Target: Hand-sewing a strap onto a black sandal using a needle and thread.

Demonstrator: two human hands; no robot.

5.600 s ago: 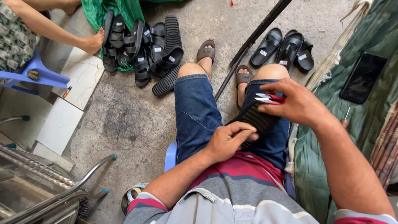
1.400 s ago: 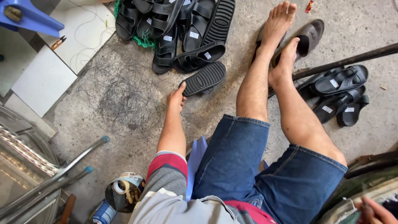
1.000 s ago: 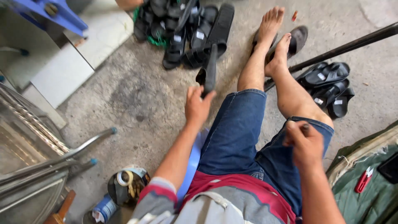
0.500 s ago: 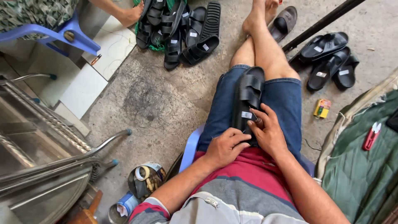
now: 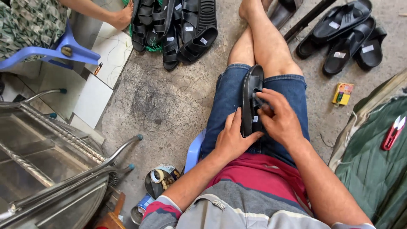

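Head view, only cam here. A black sandal [image 5: 251, 99] is laid lengthwise on the lap, resting in the gap between the two denim thighs, sole edge up from what can be seen. The left hand [image 5: 232, 140] is laid flat at the near end, fingers spread and pressed against the sandal's left side, thumb hooked under toward the right. The right hand [image 5: 280, 118] is curled over the strap area, fingertips pinched together on smth small at the strap; what's pinched can't be made out, prob a tag or thread end.

Stuff around the grip: red snips [image 5: 392, 132] are parked well off to the right on green cloth [image 5: 373, 169], out of easy reach. A small yellow box [image 5: 342, 93] is on the concrete right of the knee. More sandals are piled ahead-left [image 5: 178, 29] and ahead-right [image 5: 343, 34]. Another person's hand [image 5: 123, 17] is seen at the far pile.

What could go wrong, imo:
- The sandal is only balanced btwn the thighs. If the left-hand press is eased, it could be tipped or slid off toward the floor.
- A hard tug by the pinching fingers could get the strap torn or scuffed rather than the small bit freed.
- A blind reach for the snips could end with a finger nicked.
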